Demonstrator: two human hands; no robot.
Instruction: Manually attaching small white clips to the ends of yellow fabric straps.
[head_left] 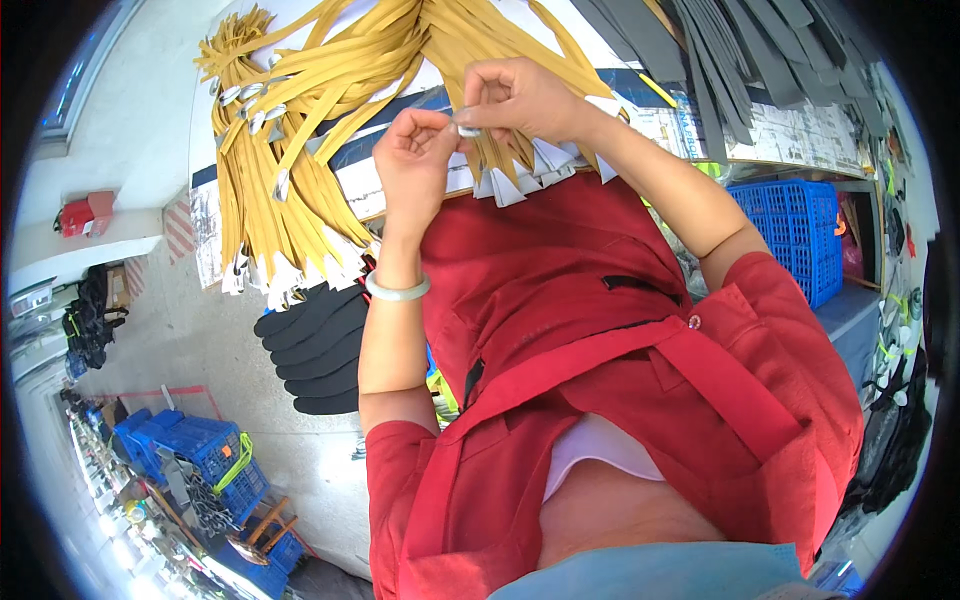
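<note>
My left hand and my right hand meet at the table's near edge, fingertips almost touching. Both are closed in a pinch on a small whitish piece. Whether it belongs to a strap end, I cannot tell. Under and beyond my hands lie many yellow straps with white or silvery ends. One bunch hangs over the table edge to the left of my left hand. Other white strap ends stick out below my right hand.
Dark grey strips hang over the table at the far right. A blue crate stands beneath it. Black curved pads are stacked low at the left. More blue crates stand on the floor behind.
</note>
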